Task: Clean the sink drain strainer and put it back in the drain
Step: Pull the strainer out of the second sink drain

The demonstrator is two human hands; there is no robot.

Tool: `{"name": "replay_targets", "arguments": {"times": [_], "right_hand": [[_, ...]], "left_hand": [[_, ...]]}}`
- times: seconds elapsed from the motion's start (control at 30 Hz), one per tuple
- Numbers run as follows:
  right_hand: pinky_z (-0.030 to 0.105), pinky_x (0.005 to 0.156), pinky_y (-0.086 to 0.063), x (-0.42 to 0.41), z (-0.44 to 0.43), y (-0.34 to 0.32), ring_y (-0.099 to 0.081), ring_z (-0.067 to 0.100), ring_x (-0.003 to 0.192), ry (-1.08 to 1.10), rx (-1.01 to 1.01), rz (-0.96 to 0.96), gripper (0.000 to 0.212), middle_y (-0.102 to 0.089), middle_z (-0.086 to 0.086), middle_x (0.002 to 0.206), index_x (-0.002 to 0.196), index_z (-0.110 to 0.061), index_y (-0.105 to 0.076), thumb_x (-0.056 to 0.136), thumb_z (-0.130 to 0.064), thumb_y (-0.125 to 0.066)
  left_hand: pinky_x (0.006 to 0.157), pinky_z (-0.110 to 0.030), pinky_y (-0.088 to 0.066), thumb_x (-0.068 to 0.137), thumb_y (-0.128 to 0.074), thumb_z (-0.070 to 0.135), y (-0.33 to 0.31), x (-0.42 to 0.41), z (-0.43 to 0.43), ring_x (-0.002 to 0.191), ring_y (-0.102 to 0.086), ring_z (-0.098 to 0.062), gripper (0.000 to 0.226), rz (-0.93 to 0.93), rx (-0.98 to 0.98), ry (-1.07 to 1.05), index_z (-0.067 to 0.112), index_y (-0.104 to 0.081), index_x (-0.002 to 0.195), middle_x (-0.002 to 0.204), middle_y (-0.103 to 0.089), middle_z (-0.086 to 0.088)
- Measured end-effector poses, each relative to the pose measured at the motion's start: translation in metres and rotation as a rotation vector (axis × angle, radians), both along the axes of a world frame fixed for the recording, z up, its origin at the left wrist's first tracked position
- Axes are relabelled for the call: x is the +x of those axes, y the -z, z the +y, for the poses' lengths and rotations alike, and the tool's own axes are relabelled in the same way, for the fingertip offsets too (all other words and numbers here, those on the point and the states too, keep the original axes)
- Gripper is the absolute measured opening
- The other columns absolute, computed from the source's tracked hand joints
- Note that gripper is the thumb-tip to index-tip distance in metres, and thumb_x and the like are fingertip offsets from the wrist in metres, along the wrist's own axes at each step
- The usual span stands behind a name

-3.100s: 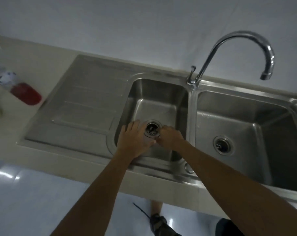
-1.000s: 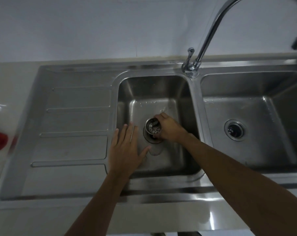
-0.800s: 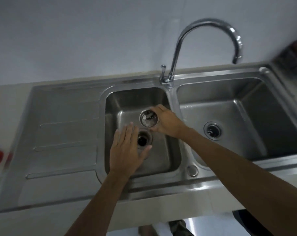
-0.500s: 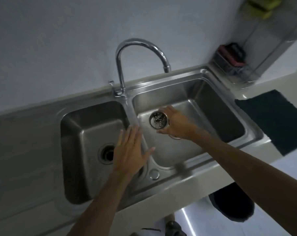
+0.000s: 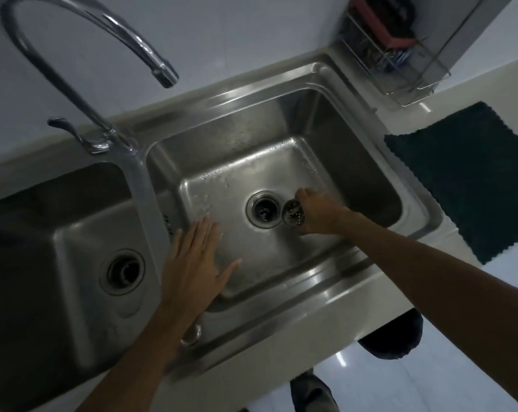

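One strainer [image 5: 294, 214] now lowered beside right drain [image 5: 264, 209].

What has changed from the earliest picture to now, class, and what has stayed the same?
The right hand lifted the strainer out of the left basin's drain and carried it right, into the right basin beside that basin's drain. The left hand followed, open. The faucet stays off; the right basin's own strainer is in place.

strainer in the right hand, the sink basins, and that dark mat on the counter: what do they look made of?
Small round perforated strainer: looks like shiny metal, probably stainless steel; it glints. Double-basin sink: brushed stainless steel by its look, with streaky soft highlights along the rim. Dark square mat: seemingly soft cloth, matte, no reflections, zigzag-cut edges; exact fibre unclear.
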State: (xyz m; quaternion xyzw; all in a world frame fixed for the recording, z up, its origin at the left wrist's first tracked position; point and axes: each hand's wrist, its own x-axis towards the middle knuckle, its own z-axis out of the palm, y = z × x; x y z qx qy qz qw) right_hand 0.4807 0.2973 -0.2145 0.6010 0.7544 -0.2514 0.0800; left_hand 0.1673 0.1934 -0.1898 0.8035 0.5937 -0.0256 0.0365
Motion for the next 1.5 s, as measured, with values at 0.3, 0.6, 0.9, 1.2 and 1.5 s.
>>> {"name": "replay_targets", "arguments": {"times": [0.3, 0.6, 0.9, 1.2, 1.5], "right_hand": [[0.040, 0.086, -0.052, -0.007, 0.014, 0.025, -0.065, 0.039, 0.111, -0.113, -0.088, -0.100, 0.077, -0.055, 0.017, 0.131, 0.134, -0.008, -0.040, 0.078, -0.036, -0.084], [0.041, 0.087, -0.051, 0.010, 0.010, 0.028, -0.063, 0.039, 0.111, -0.068, -0.166, -0.147, 0.071, -0.059, 0.018, 0.127, 0.128, -0.009, -0.040, 0.077, -0.035, -0.083], [0.046, 0.098, -0.051, 0.000, 0.010, 0.021, -0.052, 0.038, 0.125, -0.085, -0.110, -0.194, 0.077, -0.051, 0.014, 0.138, 0.139, -0.010, -0.041, 0.079, -0.041, -0.078], [0.044, 0.105, -0.043, -0.057, 0.030, 0.029, -0.049, 0.033, 0.132, -0.362, 0.031, -0.234, 0.050, -0.057, 0.010, 0.142, 0.140, -0.014, -0.052, 0.098, -0.041, -0.056], [0.041, 0.109, -0.039, -0.078, 0.034, 0.060, -0.049, 0.029, 0.135, -0.448, -0.076, -0.374, 0.040, -0.063, 0.008, 0.138, 0.133, -0.016, -0.062, 0.100, -0.037, -0.051]], "left_hand": [[0.123, -0.054, -0.027, 0.096, -0.038, 0.078, 0.014, 0.013, 0.007, 0.152, -0.037, -0.027, 0.090, 0.026, 0.049, -0.030, 0.012, -0.039, 0.158, 0.168, -0.034, -0.008], [0.124, -0.055, -0.026, 0.096, -0.031, 0.080, 0.005, 0.019, 0.007, 0.154, -0.035, -0.028, 0.093, 0.083, 0.003, -0.043, 0.011, -0.039, 0.158, 0.168, -0.033, -0.010], [0.124, -0.055, -0.026, 0.097, -0.031, 0.079, 0.005, 0.018, 0.008, 0.154, -0.034, -0.029, 0.091, 0.074, -0.020, -0.039, 0.014, -0.038, 0.159, 0.168, -0.032, -0.010], [0.122, -0.057, -0.028, 0.097, -0.032, 0.078, 0.007, 0.018, 0.008, 0.153, -0.036, -0.029, 0.086, 0.085, -0.019, -0.030, 0.018, -0.042, 0.157, 0.169, -0.032, -0.009], [0.122, -0.057, -0.027, 0.095, -0.036, 0.080, 0.009, 0.018, 0.008, 0.153, -0.036, -0.028, 0.089, 0.078, -0.029, -0.026, 0.018, -0.040, 0.158, 0.169, -0.032, -0.008]]}}
